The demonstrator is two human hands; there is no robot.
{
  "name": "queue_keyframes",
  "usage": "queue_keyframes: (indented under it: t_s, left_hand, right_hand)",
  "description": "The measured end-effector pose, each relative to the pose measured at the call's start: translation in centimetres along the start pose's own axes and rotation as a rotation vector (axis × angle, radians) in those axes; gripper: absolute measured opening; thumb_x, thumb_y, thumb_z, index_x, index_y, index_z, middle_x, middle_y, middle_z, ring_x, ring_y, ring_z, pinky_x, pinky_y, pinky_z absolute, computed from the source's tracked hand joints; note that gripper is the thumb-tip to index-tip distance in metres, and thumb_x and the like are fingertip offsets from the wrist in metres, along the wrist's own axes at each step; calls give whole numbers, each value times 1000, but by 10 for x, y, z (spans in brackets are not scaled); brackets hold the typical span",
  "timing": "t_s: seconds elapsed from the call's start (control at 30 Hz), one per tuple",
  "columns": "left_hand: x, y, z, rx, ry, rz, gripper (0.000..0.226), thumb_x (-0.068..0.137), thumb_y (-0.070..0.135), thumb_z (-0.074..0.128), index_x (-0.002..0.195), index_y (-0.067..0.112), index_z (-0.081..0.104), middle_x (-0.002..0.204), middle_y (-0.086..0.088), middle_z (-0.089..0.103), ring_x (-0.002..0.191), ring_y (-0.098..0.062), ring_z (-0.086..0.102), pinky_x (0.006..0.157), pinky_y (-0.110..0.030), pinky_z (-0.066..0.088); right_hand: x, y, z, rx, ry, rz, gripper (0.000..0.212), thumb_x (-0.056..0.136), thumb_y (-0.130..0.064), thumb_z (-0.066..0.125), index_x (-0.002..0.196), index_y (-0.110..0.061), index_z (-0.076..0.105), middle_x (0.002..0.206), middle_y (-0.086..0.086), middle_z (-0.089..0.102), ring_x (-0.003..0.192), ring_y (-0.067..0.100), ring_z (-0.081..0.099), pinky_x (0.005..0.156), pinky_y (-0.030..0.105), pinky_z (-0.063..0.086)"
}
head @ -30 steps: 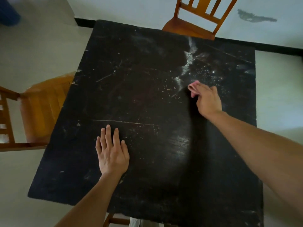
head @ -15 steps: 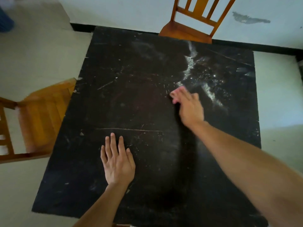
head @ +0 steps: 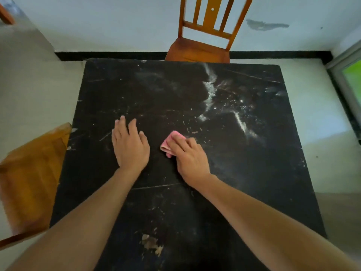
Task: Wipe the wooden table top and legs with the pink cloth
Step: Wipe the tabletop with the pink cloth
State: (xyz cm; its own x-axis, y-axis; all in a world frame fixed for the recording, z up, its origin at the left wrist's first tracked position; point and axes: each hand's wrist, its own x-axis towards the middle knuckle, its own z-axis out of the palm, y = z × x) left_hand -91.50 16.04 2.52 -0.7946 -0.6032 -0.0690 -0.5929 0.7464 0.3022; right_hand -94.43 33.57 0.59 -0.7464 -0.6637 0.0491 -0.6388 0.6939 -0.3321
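A dark, scratched table top [head: 234, 182] fills the view; its legs are hidden. My right hand [head: 190, 159] holds a folded pink cloth [head: 172, 138] down on the middle of the top, fingers bent over it, so only the cloth's left edge shows. My left hand [head: 130, 145] rests flat on the top just left of the cloth, fingers straight. White dust [head: 211, 90] streaks the far right part of the top, beyond and to the right of the cloth.
A wooden chair [head: 197, 49] stands at the table's far edge against the white wall. A second wooden chair [head: 29, 177] sits close to the left edge. A worn, flaking patch [head: 151, 243] marks the near part of the top. A door frame shows at far right.
My right hand has dragged the cloth left and toward me, out of the white dust to the table's middle. My left hand has moved farther across the top, close beside the cloth.
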Motion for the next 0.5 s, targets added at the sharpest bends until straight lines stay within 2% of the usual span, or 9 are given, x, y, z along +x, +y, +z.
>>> queue_keyframes:
  t_s: [0.07,0.13,0.23,0.3,0.33,0.37,0.43,0.5]
  left_hand:
    - [36,5,7,39,-31,17,48,98,25,45,143,13,33,156,-16,21,145,-31,14,118,-47,17]
    - [54,6,16,60,-53,7,50,99,29,41,145,12,30,157,-16,17,146,-31,11,118,-47,15]
    - [54,1,27,122,-54,21,53,101,34,32,148,10,25,158,-17,12,147,-31,6,119,-46,10]
    - [54,-1,28,126,-52,22,54,101,34,30,148,10,25,158,-18,12,147,-32,7,119,-46,9]
    - [54,-1,27,124,-56,19,54,100,34,30,148,10,26,158,-18,13,146,-32,7,119,-46,10]
    - [55,-1,26,122,-57,24,54,100,35,30,148,10,26,158,-18,13,146,-32,7,119,-46,10]
    - [56,0,25,119,-63,30,54,100,34,30,148,10,27,158,-18,13,146,-32,7,119,-47,10]
    - [56,-1,24,115,-75,21,53,100,34,30,147,9,28,157,-18,14,146,-32,8,119,-47,11]
  right_hand:
    - [18,9,6,31,13,-22,46,88,-12,58,134,-17,57,141,1,53,99,28,52,76,39,50]
    - [38,39,-3,32,76,38,44,91,-14,46,133,-16,58,139,0,55,95,29,51,74,40,51]
    - [68,107,-40,-9,120,330,46,94,-5,39,135,-20,56,146,-3,48,105,32,46,85,43,48]
    - [77,144,-69,5,99,537,40,93,-1,39,113,-27,62,143,-7,49,113,30,43,87,40,43]
    - [79,151,-80,22,132,613,37,92,0,40,101,-31,60,138,-8,53,113,28,44,84,38,43]
    - [79,149,-86,19,200,646,36,92,0,42,96,-32,57,133,-9,55,112,26,45,81,35,42]
    - [83,123,-81,9,331,544,36,92,0,45,107,-29,60,131,-9,57,110,23,48,83,33,43]
    - [88,81,-56,49,343,379,42,91,-1,43,121,-26,60,132,-9,57,106,23,51,83,31,45]
